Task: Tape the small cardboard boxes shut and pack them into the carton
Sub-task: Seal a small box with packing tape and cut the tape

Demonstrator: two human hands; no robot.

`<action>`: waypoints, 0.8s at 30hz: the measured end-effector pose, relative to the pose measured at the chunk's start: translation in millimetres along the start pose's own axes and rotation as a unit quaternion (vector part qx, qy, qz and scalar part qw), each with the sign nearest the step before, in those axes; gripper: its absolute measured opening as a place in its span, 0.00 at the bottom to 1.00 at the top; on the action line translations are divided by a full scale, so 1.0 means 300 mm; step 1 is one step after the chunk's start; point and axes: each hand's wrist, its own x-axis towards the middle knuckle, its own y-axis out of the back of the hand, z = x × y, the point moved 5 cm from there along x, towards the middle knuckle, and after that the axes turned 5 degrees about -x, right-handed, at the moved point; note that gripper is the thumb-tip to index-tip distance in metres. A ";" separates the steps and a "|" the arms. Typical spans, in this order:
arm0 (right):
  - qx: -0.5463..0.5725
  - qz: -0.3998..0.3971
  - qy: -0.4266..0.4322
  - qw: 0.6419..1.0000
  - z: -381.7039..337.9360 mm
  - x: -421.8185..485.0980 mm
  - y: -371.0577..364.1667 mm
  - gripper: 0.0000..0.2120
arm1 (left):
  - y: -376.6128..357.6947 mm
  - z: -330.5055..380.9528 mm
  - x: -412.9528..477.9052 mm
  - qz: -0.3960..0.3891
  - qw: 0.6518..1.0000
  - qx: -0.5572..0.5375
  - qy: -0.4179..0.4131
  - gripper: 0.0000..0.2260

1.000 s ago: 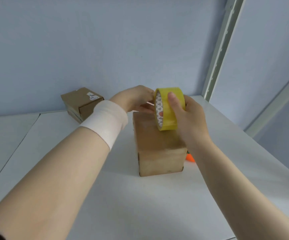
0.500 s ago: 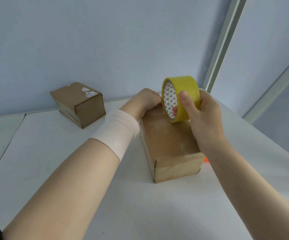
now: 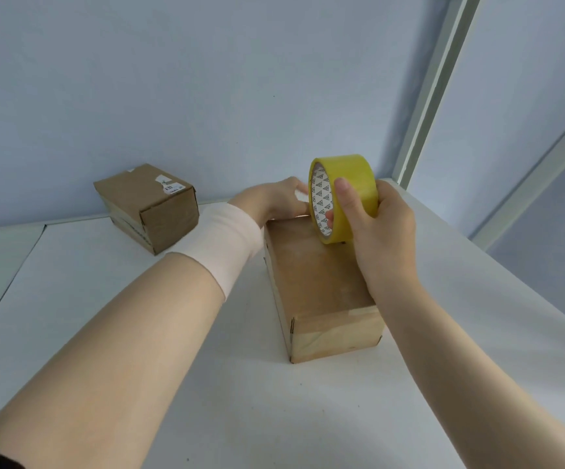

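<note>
Yellow packing tape, a full roll (image 3: 342, 198), stands on edge in the head view, its lower rim touching the far part of the top of a small cardboard box (image 3: 321, 286). The right hand (image 3: 382, 231) grips the roll: the thumb lies across the outer yellow band and a fingertip shows inside the printed white core.

The left hand (image 3: 274, 201) lies at the far end of the same box, palm down against its top edge. Its fingertips run behind the roll, so whether they pinch a loose end of tape or only press on the cardboard cannot be told. A pale cloth band (image 3: 227, 245) wraps that wrist.

This box sits lengthwise on the white surface (image 3: 206, 384), one short end facing the camera. Its flaps are down, and a glossy strip covers the top and folds over the near end.

A second cardboard box (image 3: 145, 208), closed and bearing a small white label on top, rests well apart to the left, near the blue-grey wall. A pale metal upright (image 3: 433, 89) rises at the far right corner of the surface.
</note>
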 end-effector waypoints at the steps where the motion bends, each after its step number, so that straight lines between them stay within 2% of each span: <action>1: 0.003 0.002 -0.002 1.000 0.000 0.000 0.001 0.11 | 0.000 0.007 0.006 0.007 0.999 -0.019 -0.027 0.16; 2: 0.009 0.003 -0.006 1.000 0.004 0.001 0.002 0.12 | 0.001 0.015 -0.001 0.015 0.998 -0.041 -0.043 0.07; 3: 0.015 0.002 -0.011 1.000 0.007 0.001 0.002 0.12 | 0.002 0.016 -0.003 0.026 0.996 -0.067 -0.048 0.05; 5: 0.027 -0.003 -0.022 0.999 0.010 0.002 -0.002 0.14 | -0.002 0.001 0.001 0.037 0.995 -0.088 -0.040 0.12; 10: 0.054 -0.038 -0.039 0.997 0.018 0.001 -0.014 0.13 | -0.009 -0.020 -0.001 0.054 0.994 -0.094 -0.024 0.13; 15: 0.086 -0.142 -0.050 0.985 0.025 -0.008 -0.013 0.07 | -0.014 -0.016 -0.008 0.062 0.994 -0.091 -0.016 0.06; 19: 0.071 -0.082 -0.002 0.994 0.002 -0.044 0.018 0.09 | -0.027 0.002 -0.013 0.057 0.994 -0.087 -0.031 0.08; 24: 0.069 -0.054 -0.007 0.996 -0.001 -0.066 0.033 0.10 | -0.035 0.015 -0.022 0.055 0.993 -0.090 -0.044 0.12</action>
